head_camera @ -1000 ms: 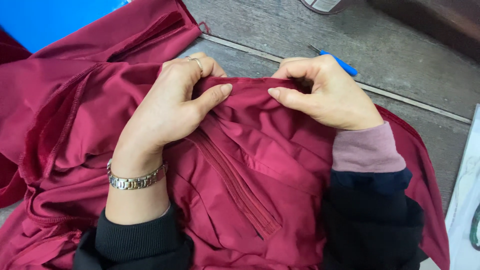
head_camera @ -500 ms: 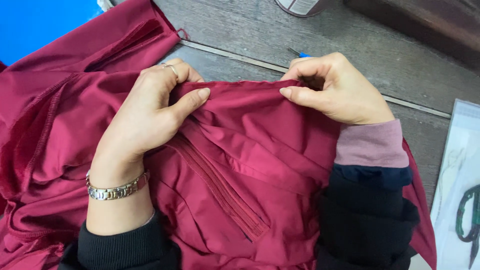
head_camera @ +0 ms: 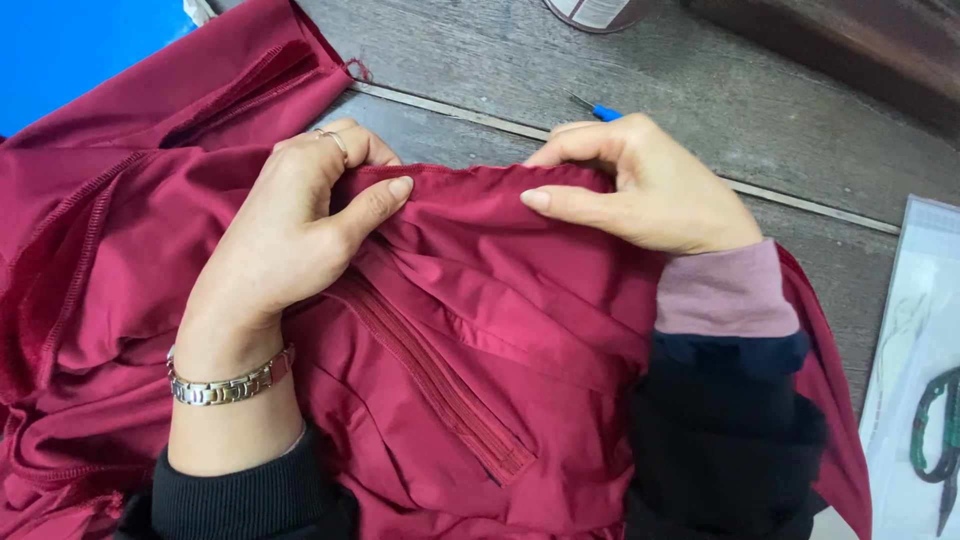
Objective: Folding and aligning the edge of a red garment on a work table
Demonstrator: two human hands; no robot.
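Maroon garment fills centre and left of frame, spread on grey wooden tabletop. Left hand pinches folded top edge, thumb over cloth, fingers curled behind; ring on one finger. Right hand pinches same edge just right of it, thumb flat on cloth. Matching zipper runs diagonally below left thumb toward lower centre. Metal bracelet on left wrist. Blue-handled tool peeks behind right knuckles. Round tin at top edge. Scissors at right edge.
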